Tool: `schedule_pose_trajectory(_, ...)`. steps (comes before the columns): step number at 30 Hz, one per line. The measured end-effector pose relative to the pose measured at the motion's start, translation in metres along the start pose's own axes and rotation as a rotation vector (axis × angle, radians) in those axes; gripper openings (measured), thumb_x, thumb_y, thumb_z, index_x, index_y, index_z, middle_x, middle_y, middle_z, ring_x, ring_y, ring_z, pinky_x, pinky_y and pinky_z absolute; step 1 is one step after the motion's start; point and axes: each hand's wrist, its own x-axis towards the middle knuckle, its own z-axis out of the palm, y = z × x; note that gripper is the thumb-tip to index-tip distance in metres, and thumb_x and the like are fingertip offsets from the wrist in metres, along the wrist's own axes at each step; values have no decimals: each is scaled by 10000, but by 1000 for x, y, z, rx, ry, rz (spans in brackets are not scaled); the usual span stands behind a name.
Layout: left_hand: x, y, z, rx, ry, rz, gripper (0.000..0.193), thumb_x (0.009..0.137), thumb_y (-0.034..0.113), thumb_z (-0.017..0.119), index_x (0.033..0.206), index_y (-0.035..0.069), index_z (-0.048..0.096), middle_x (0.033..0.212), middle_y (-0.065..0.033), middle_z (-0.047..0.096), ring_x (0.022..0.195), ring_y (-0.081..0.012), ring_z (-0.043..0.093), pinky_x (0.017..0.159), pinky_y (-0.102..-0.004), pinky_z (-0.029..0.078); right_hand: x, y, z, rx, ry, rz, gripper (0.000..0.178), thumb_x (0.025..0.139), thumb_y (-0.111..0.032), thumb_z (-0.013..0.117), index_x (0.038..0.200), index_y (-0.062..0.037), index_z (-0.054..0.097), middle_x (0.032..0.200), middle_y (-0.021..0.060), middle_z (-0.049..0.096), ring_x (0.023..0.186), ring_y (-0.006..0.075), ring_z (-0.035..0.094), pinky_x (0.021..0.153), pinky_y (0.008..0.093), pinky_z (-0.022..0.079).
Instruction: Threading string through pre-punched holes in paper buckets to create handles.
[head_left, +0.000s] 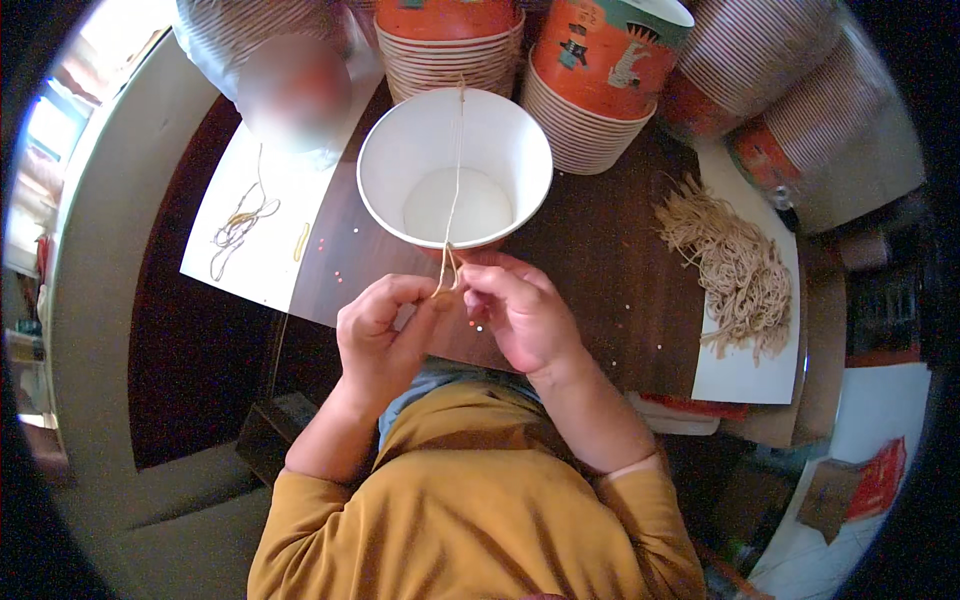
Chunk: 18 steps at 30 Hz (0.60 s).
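Note:
A large paper bucket, white inside and orange outside, stands in front of me on the dark table. A thin beige string runs across its mouth from the far rim to the near rim, where it forms a small loop. My left hand pinches one side of that loop between thumb and forefinger. On the other side, my right hand has its thumb and forefinger closed on the string, close to the bucket's near rim. Whether a knot sits at the rim is too small to tell.
Stacked orange buckets and another stack stand behind, with plastic-wrapped stacks farther right. A heap of beige strings lies on white paper at right. At left, a white sheet bears a tangled dark cord.

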Motion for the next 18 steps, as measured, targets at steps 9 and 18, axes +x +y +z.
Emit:
schedule_pose_trajectory(9,7,4,-4,153,0,86,32,827,-2,657,805,-11,635,767,-74,662,683,-122,624,611,-244,497,-3,-9,10,-447,85,-280,189,922,-185,573,990,-11,604,880,35,633,763,143,581,702,283,461)
schedule_pose_trajectory(18,8,10,-19,-356,-38,-101,116,907,43,572,871,-45,638,775,-89,636,706,-140,608,649,-262,496,-15,-19,13,-1128,264,-772,198,854,-64,625,1036,4,590,898,82,578,746,141,556,708,254,464)
